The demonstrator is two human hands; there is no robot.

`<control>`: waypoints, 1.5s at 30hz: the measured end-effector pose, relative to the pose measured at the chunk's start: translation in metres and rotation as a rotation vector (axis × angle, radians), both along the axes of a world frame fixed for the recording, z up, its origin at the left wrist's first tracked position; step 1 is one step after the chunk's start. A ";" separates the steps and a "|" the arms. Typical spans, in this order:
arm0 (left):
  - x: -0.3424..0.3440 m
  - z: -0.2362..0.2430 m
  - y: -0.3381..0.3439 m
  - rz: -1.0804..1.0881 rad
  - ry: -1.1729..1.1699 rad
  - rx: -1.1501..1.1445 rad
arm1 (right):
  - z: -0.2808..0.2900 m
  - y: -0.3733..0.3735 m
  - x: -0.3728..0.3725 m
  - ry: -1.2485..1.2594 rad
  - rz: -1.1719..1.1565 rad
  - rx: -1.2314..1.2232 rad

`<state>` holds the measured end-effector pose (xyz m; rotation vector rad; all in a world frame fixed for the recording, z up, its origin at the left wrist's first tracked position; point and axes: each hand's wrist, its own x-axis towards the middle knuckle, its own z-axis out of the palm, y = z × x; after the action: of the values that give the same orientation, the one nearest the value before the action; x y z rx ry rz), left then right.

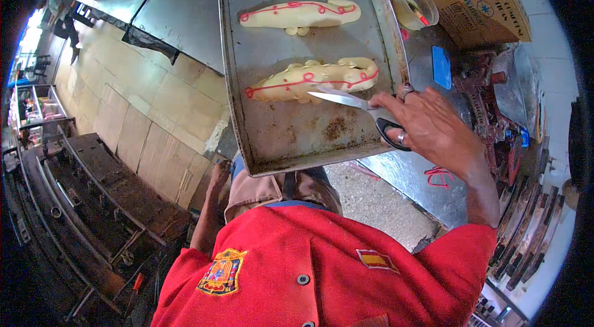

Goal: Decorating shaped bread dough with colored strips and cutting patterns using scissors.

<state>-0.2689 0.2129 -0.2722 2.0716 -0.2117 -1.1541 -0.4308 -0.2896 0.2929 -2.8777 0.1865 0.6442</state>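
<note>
My right hand [427, 129] is closed around the handles of a pair of scissors [343, 99], whose blades touch or hover at the lower side of the nearer dough piece [291, 77]. That piece is long and pale, with one curled end, raised snipped points and a red piped line with loops. Beyond it lies a smoother dough piece [266, 17] with similar red piping and small dough balls at its side. Both rest on a worn metal baking tray [278, 141]. Down by the tray's near left corner is my left hand [220, 172], its fingers too small and hidden to read.
Right of the tray, a clear plastic tub [416, 8] holds a red-tipped tool. Behind it stands a cardboard box [479, 2]. A blue plastic piece [441, 67] and red scraps [439, 177] lie on the metal table. Dark metal racks [93, 203] stand at lower left.
</note>
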 end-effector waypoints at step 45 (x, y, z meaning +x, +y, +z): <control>0.205 -0.052 0.041 0.030 0.039 -0.202 | -0.144 0.138 0.145 -0.398 -1.374 2.715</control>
<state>-0.0643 0.2535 -0.3241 1.8678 -0.2661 -1.1074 -0.2857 -0.1511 0.1492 0.0955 0.4699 -0.2104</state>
